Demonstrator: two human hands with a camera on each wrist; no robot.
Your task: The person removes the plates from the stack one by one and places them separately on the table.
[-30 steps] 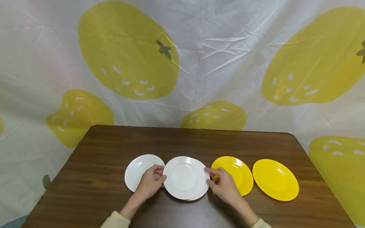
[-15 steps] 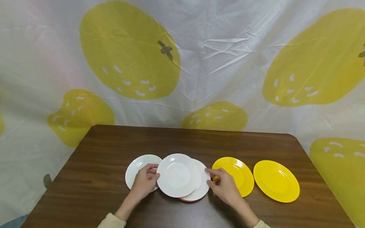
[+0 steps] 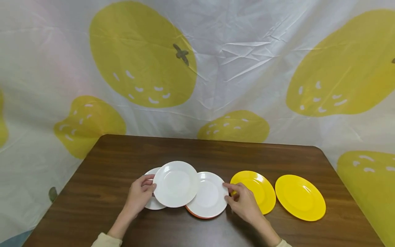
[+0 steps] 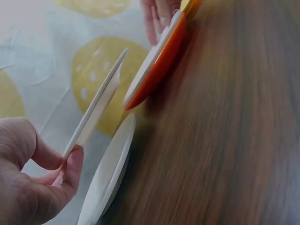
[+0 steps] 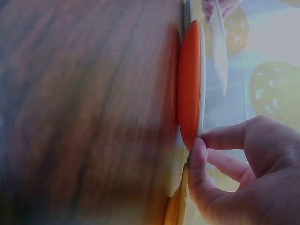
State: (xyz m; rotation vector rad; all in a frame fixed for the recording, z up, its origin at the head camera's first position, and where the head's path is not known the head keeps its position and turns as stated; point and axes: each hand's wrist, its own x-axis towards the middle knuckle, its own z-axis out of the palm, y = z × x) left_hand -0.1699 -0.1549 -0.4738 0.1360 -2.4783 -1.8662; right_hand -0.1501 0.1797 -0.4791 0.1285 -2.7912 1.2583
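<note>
A white plate [image 3: 176,183] is pinched at its left rim by my left hand [image 3: 139,193], thumb on one side and fingers on the other. It hangs above the table, partly covering another white plate [image 3: 153,204] at the left. In the middle a third white plate [image 3: 211,195] rests on an orange plate [image 5: 189,84], of which the head view shows only a thin edge. My right hand [image 3: 243,202] pinches the right rim of that pair between thumb and index finger, as the right wrist view shows. The pair sits on the table.
Two yellow plates lie to the right: the nearer yellow plate [image 3: 256,192] is partly behind my right hand, the farther yellow plate [image 3: 300,199] beside it. A brown wooden table [image 3: 92,192] carries everything. A lemon-print cloth [image 3: 216,85] hangs behind it.
My left hand has carried the white plate leftward from above the middle pair to over the left white plate, uncovering the white plate on the orange one. My right hand has stayed at the rim.
</note>
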